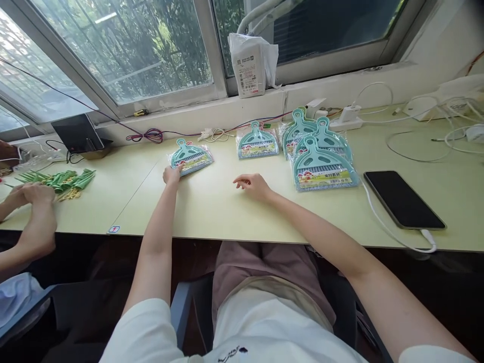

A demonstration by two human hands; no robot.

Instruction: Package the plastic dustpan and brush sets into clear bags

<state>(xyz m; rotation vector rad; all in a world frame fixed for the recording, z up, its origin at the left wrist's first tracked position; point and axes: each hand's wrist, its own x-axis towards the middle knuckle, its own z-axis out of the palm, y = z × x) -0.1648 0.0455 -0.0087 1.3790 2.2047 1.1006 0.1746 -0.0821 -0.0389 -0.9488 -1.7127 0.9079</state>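
One bagged dustpan [192, 158] is in the left hand [172, 174]; apart, the right hand [254, 186] curls loosely, similar packs [321, 174] to its right.

Teal dustpan-and-brush set [193, 160], plastic-wrapped, colourfully labelled, handle [185, 143] pointing away, on pale yellow table [212, 212]

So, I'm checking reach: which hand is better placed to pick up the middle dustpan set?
Probably the right hand: it looks empty and is nearer the middle dustpan set, while the left hand touches the leftmost dustpan set.
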